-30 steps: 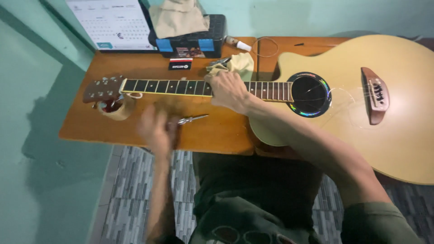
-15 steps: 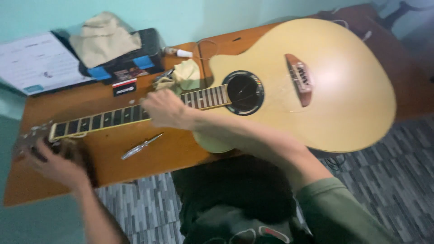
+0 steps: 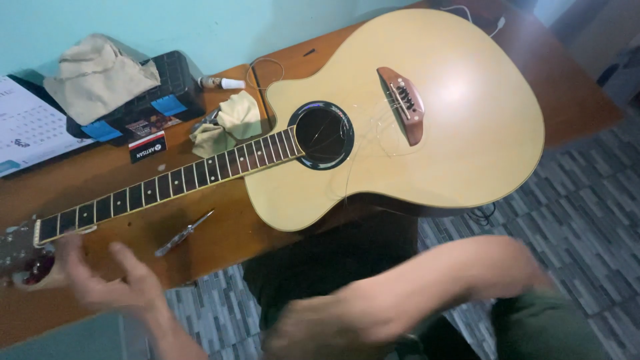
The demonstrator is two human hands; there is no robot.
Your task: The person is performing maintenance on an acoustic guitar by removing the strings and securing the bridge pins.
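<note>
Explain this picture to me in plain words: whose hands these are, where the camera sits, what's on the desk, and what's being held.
The camera sits on a person's head and looks down, so both hands are that person's own. A guitar lies flat on a brown desk, neck to the left, loose strings by the sound hole. The left hand is open near the guitar's head and seems to hold nothing. The right hand is blurred, low in front of the body, away from the guitar; whether it holds anything cannot be told. Also on the desk: a small metal tool, a yellow cloth, a black case and a calendar.
</note>
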